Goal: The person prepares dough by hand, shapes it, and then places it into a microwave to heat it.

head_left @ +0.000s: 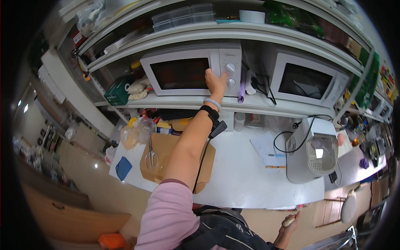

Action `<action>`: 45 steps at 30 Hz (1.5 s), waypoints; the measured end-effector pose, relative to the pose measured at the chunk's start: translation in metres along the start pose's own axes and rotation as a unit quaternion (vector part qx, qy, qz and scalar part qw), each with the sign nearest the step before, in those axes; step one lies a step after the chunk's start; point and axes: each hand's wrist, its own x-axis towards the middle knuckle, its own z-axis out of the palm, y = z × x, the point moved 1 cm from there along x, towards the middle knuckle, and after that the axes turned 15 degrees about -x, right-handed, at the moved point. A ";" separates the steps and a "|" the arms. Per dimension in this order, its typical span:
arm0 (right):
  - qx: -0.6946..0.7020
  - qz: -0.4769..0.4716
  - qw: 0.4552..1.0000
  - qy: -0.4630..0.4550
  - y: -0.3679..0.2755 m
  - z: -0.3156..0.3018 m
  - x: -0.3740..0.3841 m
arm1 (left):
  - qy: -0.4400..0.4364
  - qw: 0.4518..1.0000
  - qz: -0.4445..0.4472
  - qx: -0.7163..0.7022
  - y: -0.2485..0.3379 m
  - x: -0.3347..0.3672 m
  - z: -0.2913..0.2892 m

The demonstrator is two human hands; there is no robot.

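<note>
My left hand (215, 84) reaches up to the shelf and grips the door edge of a white microwave (176, 53), beside its two control knobs (230, 67). The door looks closed, and its dark window hides what is inside. A light-coloured bracelet (212, 103) and a black strap with a cable are on that wrist. Low at the right, beyond the table's front edge, my right hand (295, 224) is closed around a small pale oval thing (287, 222) whose kind I cannot make out.
A second white microwave (306, 79) stands right on the same shelf. Below, the white table (237, 179) carries a brown cardboard piece (166, 143), scissors (151, 160), a blue cloth (123, 168), paper (261, 148), pens and a white appliance (298, 166) with a black cord.
</note>
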 end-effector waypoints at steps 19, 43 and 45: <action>-0.231 -0.100 0.858 -0.447 -0.100 0.252 0.011 | -0.019 0.959 -0.057 -0.275 0.015 -0.065 -0.204; -0.544 -0.557 0.555 -0.292 -0.076 0.719 -0.097 | -0.069 0.962 0.203 0.171 -0.058 -0.010 -0.446; -0.514 -0.644 0.520 -0.224 -0.074 0.748 -0.090 | -0.059 0.952 0.223 0.204 -0.054 -0.005 -0.446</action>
